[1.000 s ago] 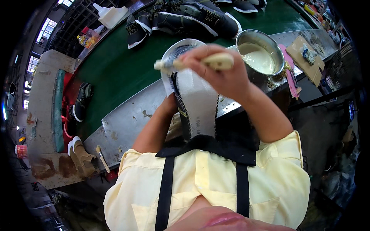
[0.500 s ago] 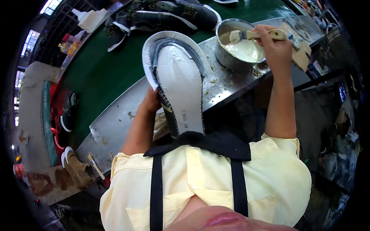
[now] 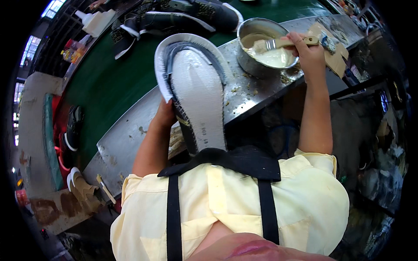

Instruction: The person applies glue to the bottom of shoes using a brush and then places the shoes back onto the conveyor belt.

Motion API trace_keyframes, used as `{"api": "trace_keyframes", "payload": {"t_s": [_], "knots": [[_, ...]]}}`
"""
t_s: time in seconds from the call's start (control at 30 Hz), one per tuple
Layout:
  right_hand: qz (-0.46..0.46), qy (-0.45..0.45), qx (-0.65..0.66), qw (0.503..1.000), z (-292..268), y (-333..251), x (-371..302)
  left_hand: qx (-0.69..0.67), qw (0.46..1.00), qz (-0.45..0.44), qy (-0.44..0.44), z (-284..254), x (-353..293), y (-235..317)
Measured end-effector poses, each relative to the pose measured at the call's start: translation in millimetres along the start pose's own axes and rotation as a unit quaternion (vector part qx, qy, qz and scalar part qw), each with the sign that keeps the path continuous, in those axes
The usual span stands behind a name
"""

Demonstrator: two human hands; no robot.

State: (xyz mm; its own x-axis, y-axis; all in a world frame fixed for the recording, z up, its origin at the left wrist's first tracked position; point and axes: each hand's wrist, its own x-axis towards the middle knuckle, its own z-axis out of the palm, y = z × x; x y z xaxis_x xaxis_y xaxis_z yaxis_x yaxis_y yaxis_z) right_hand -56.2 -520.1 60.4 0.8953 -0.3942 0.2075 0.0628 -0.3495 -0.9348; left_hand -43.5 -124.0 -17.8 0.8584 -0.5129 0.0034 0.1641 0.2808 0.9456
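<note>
A dark shoe (image 3: 198,93), bottom up with a pale underside, is tilted in front of me with its toe away and its heel end at my apron. A white rim stands around the toe. My left hand (image 3: 166,114) grips its left side; the fingers are mostly hidden behind it. Off to the right, my right hand (image 3: 311,55) is closed around the wooden handle of a flat paintbrush (image 3: 285,42). The brush's pale bristles are inside a metal pot (image 3: 254,64) of creamy white liquid; whether they touch the liquid I cannot tell.
The pot stands on a stained metal ledge (image 3: 126,132) along a green work surface (image 3: 100,93). Several dark shoes (image 3: 178,21) lie at the back. Flattened cardboard (image 3: 333,63) is right of the pot. Tan shoes (image 3: 82,189) and another brush (image 3: 106,189) rest at the lower left.
The brush bristles have shifted slightly lower and left within the pot, turning a little in my right hand. My left hand keeps hold of the shoe. The whole view has shifted slightly.
</note>
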Motion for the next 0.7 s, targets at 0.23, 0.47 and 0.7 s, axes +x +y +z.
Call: {"api": "trace_keyframes", "payload": {"t_s": [0.23,0.47,0.7], "knots": [[-0.066,0.030,0.152,0.986,14.2,-31.1,-17.6,0.012,1.000,0.004,-0.022,5.3,1.1,3.6],[-0.210,-0.043,0.274,0.938,96.8,-94.3,-51.3,0.025,0.997,0.008,-0.067,50.0,17.2,39.7],[-0.223,-0.154,0.214,0.939,110.4,-92.6,-83.1,-0.037,0.997,0.025,-0.069,45.5,14.1,24.7]]}}
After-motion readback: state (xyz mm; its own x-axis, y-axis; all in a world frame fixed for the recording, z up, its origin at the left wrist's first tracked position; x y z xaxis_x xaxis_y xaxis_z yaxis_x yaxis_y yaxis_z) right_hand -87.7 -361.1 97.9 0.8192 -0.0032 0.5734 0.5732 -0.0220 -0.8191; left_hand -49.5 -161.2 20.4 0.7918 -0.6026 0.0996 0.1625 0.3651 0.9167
